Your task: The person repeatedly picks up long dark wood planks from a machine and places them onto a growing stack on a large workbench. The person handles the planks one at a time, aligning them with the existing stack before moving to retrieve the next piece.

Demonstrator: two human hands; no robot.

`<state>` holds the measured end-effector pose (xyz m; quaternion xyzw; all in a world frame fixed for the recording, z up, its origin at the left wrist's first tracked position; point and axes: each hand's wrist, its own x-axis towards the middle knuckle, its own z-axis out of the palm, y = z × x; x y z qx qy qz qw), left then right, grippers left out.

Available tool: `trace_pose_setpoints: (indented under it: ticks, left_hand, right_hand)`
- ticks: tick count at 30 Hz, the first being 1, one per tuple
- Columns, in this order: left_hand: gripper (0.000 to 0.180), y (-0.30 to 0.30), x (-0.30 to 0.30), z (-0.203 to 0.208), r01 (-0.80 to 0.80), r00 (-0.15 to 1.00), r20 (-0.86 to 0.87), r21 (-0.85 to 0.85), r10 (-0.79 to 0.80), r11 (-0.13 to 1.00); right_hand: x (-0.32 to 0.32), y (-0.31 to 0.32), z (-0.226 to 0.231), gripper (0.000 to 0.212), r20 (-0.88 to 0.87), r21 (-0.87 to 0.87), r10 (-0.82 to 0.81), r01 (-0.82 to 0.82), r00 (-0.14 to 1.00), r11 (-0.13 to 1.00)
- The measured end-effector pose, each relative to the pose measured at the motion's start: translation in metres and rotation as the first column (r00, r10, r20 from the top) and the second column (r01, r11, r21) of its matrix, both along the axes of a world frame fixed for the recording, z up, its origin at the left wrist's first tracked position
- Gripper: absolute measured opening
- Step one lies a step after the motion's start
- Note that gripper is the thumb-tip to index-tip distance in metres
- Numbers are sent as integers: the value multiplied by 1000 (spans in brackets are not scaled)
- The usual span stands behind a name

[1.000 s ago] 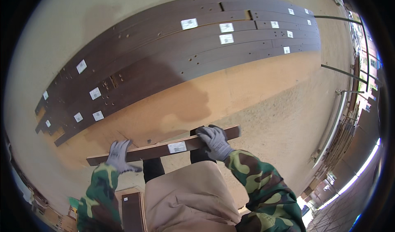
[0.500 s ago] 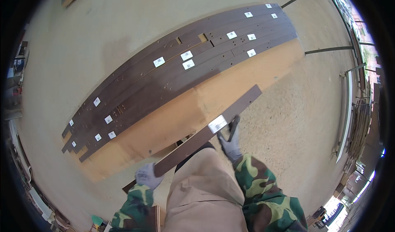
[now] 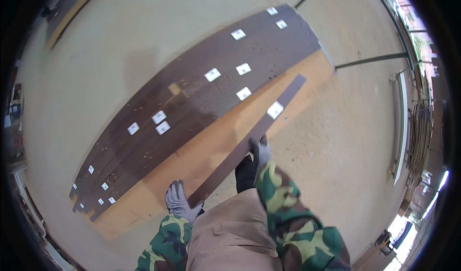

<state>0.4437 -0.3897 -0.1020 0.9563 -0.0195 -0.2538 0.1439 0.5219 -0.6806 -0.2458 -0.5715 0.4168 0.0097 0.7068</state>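
Observation:
A long narrow dark brown board [image 3: 249, 135] with a white label slants in front of me, its far end raised toward the upper right. My right hand [image 3: 260, 152], in a grey glove, grips its right edge near the middle. At the board's lower end is my left hand [image 3: 181, 202], also gloved. Its fingers stretch out past the board's left side, while the thumb touches the end. Just beyond, dark brown boards [image 3: 192, 112] with white labels lie side by side on a wide light-brown panel [image 3: 158, 189].
Dark metal bars [image 3: 372, 60] run from the panel's right end to a frame. Along the right wall stand a long pale strip [image 3: 402, 127] and a stack of thin boards [image 3: 419, 144]. Another wood-edged surface [image 3: 77, 14] is at the upper left.
The board has swung steeper and its far end moved up. My left hand has gone from wrapping round the lower end to stretched fingers. My right hand has closed on the board's edge.

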Motion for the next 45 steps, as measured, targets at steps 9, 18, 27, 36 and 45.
trace_pose_setpoints:
  ticks: [9, 18, 27, 36, 45]
  left_hand:
    - [77, -86, -14, -10, -241, 865, -473, -93, 170, 966]
    - [67, -117, -18, -10, -374, 806, -519, -75, 284, 924]
    - [66, -143, -43, 14, -502, 740, -538, -42, 404, 864]
    - [76, -133, -98, 51, -755, 633, -348, -82, 691, 650]
    - [80, -112, -330, 149, -965, 253, 117, 104, 960, 242]
  right_hand:
    - [163, -215, -136, 36, -88, -324, -84, 51, 993, 945]
    - [208, -261, -176, 14, -570, -346, 124, -375, 812, 860]
    - [171, -245, -164, 31, -165, -6, 297, -302, 940, 953]
    - [-56, -219, -117, 39, -377, -98, 802, -881, 463, 462]
    - [-150, -174, 23, 37, -92, 761, 957, -600, 276, 246]
